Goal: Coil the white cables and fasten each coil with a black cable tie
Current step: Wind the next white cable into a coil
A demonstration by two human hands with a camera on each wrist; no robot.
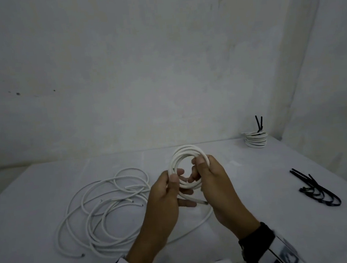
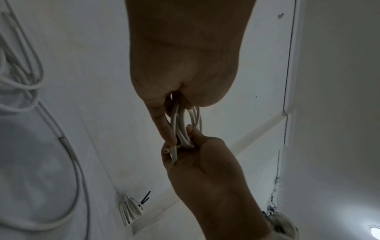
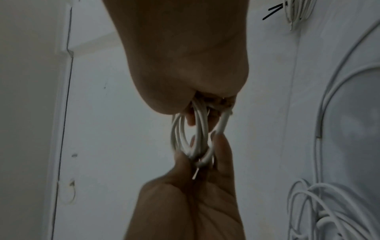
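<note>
I hold a small white cable coil (image 1: 183,153) upright above the table, with both hands on it. My left hand (image 1: 175,180) pinches its lower left side between thumb and fingers. On the right side my right hand (image 1: 198,168) grips it, thumb over the top strands. A free cable end (image 1: 202,201) sticks out below the hands. In the left wrist view the coil (image 2: 185,126) runs edge-on between the two hands; the right wrist view shows the coil (image 3: 191,138) the same way. Black cable ties (image 1: 316,188) lie at the right of the table.
Several loose white cables (image 1: 104,209) sprawl over the left of the white table (image 1: 266,186), and one strand curves under my hands. A finished coil (image 1: 255,139) with a black tie stands at the back right corner. Bare walls close the back and right.
</note>
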